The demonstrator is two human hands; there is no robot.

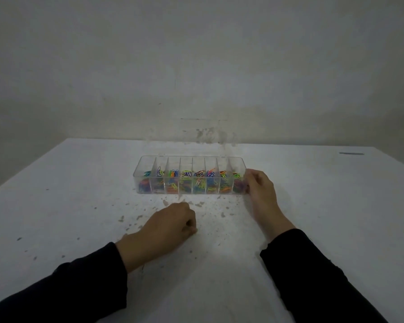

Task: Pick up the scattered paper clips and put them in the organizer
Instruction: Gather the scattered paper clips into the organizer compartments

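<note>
A clear plastic organizer (145,162) with several narrow compartments stands on the white table, each compartment holding a heap of coloured paper clips (187,178). My right hand (260,191) grips the organizer's right end, fingers curled over its rim. In front of the organizer, my left hand (168,226) rests on the table as a curled fist; anything inside it is hidden. I see no loose clips on the table.
The white table (79,194) is speckled with small grey chips and stains in front of the organizer. A plain wall rises close behind the table's far edge. A dark thin mark (351,153) lies at the far right.
</note>
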